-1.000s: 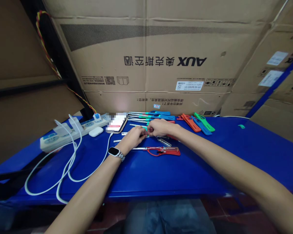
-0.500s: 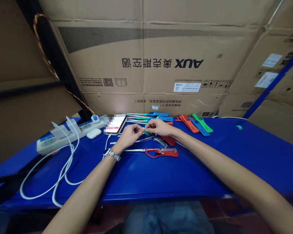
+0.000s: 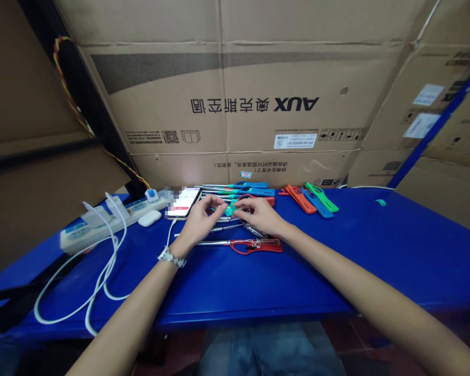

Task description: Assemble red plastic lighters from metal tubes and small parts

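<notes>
My left hand (image 3: 202,219), with a metal-banded watch on the wrist, has its thumb and fingers pinched at the left side of a small green plastic piece (image 3: 230,210). From the other side my right hand (image 3: 260,215) grips the same piece in its fingertips. Just behind the hands, several long-necked lighters lie in a row, among them a blue lighter (image 3: 260,192) and a red lighter (image 3: 267,200). In front of them rests a red lighter with its casing open (image 3: 272,245), its clear tank and wires exposed. Loose metal rods and a clear tank lie partly hidden under my hands.
Orange, blue and green handle shells (image 3: 321,197) lie at the back right, and a green scrap (image 3: 380,202) farther right. A phone (image 3: 183,202), white earbud case (image 3: 149,218), power strip (image 3: 121,224) and looping white cables (image 3: 108,261) occupy the left. Cardboard (image 3: 243,73) walls the back.
My hands have drawn slightly apart, and more of the green piece shows between them. My left hand has shifted a little left. The whole view has moved slightly.
</notes>
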Motion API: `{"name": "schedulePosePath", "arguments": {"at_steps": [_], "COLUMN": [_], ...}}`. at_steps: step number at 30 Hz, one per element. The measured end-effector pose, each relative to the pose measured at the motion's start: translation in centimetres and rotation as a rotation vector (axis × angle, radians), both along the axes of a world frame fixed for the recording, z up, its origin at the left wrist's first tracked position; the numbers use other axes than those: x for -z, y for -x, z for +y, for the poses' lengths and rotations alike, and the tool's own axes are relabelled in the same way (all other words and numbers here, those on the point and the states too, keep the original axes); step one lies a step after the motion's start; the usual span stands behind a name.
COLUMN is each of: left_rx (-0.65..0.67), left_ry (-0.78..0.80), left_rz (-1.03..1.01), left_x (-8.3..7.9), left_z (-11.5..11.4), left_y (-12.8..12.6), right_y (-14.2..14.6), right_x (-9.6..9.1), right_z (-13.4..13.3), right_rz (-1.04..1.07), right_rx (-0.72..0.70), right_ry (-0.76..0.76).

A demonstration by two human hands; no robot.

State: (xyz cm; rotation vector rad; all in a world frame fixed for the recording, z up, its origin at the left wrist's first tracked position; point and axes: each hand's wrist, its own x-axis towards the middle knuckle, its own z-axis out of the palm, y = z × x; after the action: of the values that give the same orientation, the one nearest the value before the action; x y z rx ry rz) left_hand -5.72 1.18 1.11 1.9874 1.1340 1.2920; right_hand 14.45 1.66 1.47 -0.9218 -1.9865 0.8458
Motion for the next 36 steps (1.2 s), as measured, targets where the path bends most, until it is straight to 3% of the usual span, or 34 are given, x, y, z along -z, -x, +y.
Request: {"name": "schedulePosePath", "arguments": {"at_steps": [3,7,10,13,15,17,24,29,36], "left_rx": [0.159,0.271,0.291,0.326,0.352,0.383,0.396,0.366,0.352], "left_ry": [-0.343,-0.482,-0.386,-0.224,-0.147,-0.098,0.009,-0.051,-0.057], "left_rz": [0.247,0.434,0.506,0.509,0.503,0.521,0.62,0.618,0.645], "left_x": [-0.5,-0.9,-0.8,-0.7,-0.6,-0.7,-0.8,-0.5,0.4], "left_z": [-1.2,-2.1,-2.4,-2.6,-2.7,-2.9,-3.4,-3.2,-3.0], "left_y": [0.2,0.1,0.1,0.3,0.3,0.2,-0.7,-0.5,-1.0], "right_y": [-0.9,-1.8,-2.5,-3.8,-4.6,-5.2,-4.5,-4.8,-5.0], "right_x": [0.1,0.2,0.4,0.7,1.0,1.3,1.9,2.4,2.4], "right_z": [-1.2,-2.9,-4.1,-5.3,-6.0,-6.5,-6.2,-6.2,-6.2], "right_rz": [0.01,-0.019,-0.059,-0.23,-0.377,-0.48,-0.476,-0.406,-0.383], "right_rx": [-0.122,-0.168,-0.063,0.061,0.045,-0.007,-0.032,-0.054,-0.052], "right_ry": [0.111,0.206,0.083,-0.305,-0.505,-0.591,-0.56,-0.46,-0.438]}}
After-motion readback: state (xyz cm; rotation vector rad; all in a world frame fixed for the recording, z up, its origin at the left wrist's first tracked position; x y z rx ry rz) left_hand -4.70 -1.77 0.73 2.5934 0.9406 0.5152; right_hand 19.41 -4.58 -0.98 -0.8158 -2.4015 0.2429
